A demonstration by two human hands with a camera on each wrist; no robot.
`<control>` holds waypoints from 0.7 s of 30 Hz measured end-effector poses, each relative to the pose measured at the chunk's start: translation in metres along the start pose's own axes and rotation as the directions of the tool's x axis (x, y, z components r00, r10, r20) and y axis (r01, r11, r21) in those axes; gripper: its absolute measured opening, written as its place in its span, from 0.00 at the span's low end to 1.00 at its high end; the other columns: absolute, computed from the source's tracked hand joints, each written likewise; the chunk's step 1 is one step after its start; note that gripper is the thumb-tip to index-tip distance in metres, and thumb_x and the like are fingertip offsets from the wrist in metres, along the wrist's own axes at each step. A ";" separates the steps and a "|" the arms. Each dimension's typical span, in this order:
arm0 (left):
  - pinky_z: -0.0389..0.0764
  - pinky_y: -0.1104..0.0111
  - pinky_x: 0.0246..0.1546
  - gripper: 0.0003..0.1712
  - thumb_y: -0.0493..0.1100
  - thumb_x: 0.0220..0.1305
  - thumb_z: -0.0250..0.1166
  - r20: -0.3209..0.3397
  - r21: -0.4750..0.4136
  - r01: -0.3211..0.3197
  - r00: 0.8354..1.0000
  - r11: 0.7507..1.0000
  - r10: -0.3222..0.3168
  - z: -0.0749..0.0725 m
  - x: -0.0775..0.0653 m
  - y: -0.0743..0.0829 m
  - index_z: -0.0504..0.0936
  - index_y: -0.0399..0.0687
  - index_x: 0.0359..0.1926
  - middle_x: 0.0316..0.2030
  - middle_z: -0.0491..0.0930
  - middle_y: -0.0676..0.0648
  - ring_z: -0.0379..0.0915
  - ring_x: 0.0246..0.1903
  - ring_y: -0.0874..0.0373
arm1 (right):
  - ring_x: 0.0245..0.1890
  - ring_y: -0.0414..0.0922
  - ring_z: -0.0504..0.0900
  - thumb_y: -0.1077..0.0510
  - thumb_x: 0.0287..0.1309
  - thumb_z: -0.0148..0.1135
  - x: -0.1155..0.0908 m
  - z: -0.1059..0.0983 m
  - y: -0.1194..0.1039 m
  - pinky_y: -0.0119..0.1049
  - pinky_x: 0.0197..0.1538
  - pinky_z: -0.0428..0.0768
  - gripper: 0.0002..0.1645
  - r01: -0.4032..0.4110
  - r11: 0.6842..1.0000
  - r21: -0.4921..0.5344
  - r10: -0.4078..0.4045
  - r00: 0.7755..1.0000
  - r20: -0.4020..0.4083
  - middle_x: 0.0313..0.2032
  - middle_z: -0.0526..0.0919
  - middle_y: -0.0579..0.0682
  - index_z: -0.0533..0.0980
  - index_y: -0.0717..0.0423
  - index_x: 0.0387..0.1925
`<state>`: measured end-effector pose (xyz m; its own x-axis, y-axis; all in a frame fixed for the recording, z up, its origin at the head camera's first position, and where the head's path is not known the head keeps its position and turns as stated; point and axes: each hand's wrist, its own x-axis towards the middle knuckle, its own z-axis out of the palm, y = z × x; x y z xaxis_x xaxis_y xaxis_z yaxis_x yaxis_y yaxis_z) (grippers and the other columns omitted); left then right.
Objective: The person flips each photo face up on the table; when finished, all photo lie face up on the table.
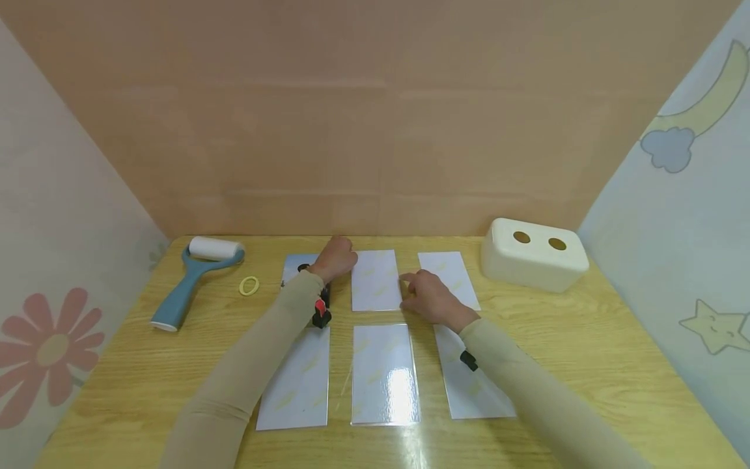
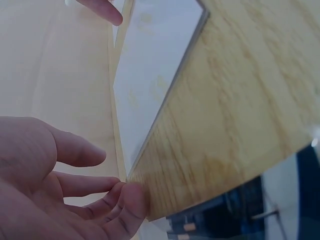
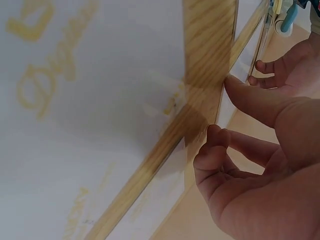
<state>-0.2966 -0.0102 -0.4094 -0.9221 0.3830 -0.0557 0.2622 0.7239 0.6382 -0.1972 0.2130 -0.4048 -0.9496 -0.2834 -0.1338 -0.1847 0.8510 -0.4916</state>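
In the head view, a white sheet with faint yellow marks (image 1: pixel 375 280) lies in the middle of the back row. My left hand (image 1: pixel 336 258) is at its far left corner; in the left wrist view, bent fingertips (image 2: pixel 135 197) meet that corner, while the thumb stays apart from them. At the sheet's right edge is my right hand (image 1: pixel 430 296), its thumb and bent fingers spaced along the edge. A picture sheet (image 1: pixel 293 266) showing blue lies left, partly behind my left wrist. Another white sheet (image 1: pixel 448 270) lies to the right, partly covered by my right hand.
Three more white sheets form the front row: left (image 1: pixel 295 384), middle (image 1: pixel 383 374) and right (image 1: pixel 474 391). A blue-handled lint roller (image 1: pixel 187 280) and a yellow ring (image 1: pixel 249 286) lie left. A white box with two round holes (image 1: pixel 533 257) stands back right.
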 end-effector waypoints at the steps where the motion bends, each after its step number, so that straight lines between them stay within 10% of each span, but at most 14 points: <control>1: 0.58 0.66 0.27 0.17 0.32 0.65 0.49 -0.001 0.003 0.000 1.000 1.000 0.000 -0.001 0.001 0.000 0.62 0.44 0.19 0.22 0.56 0.49 0.53 0.23 0.55 | 0.43 0.51 0.76 0.62 0.58 0.72 0.000 0.000 0.000 0.44 0.49 0.79 0.35 0.001 1.000 -0.005 -0.001 1.000 0.001 0.43 0.80 0.59 0.73 0.67 0.65; 21: 0.57 0.69 0.19 0.20 0.29 0.64 0.49 0.038 0.043 0.047 0.998 0.998 -0.049 0.002 0.011 -0.001 0.62 0.44 0.14 0.19 0.59 0.50 0.54 0.17 0.58 | 0.43 0.50 0.76 0.62 0.62 0.70 0.003 0.000 0.000 0.45 0.51 0.79 0.31 0.033 0.997 -0.065 -0.029 0.998 0.054 0.44 0.78 0.58 0.73 0.67 0.65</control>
<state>-0.3066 -0.0055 -0.4125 -0.9224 0.3685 -0.1158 0.2304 0.7654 0.6009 -0.2000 0.2123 -0.4056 -0.9289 -0.3315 -0.1651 -0.2317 0.8680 -0.4391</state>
